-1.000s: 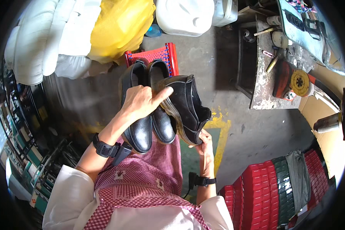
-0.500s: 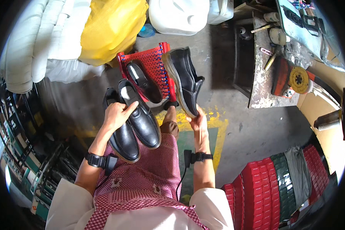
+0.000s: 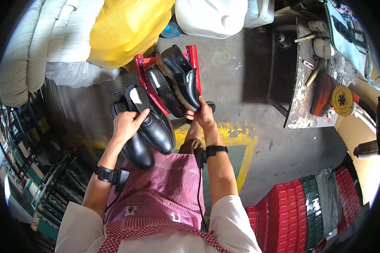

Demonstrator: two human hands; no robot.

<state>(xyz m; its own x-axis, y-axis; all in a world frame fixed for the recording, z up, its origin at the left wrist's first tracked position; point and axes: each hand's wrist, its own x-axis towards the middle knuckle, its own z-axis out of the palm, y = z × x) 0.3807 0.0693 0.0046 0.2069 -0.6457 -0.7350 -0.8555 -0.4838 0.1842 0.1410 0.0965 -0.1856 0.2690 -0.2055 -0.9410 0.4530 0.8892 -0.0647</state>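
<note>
My left hand [image 3: 128,126] is closed on a pair of black leather loafers. Its thumb lies over the right loafer [image 3: 161,134], while the left loafer [image 3: 136,148] hangs close alongside, toe toward me. Between my right hand's [image 3: 204,114] fingers and thumb is the toe end of a third black shoe [image 3: 191,87] with a brownish sole edge, tilted with its heel away from me. That shoe is over a red woven stool [image 3: 193,55]. Another black loafer [image 3: 171,99] with a pale insole rests on the stool, partly covered by the held shoe.
A yellow sack [image 3: 128,33] and stacked white rolls [image 3: 38,46] stand far left. White jugs [image 3: 211,17] sit behind the stool. To the right is a worn workbench [image 3: 302,97] with tools; red and green stacked boxes [image 3: 285,211] are near right.
My right hand has moved left, bringing its shoe over the stool and beside the loafer there. My left hand keeps hold of its pair, which has shifted slightly.
</note>
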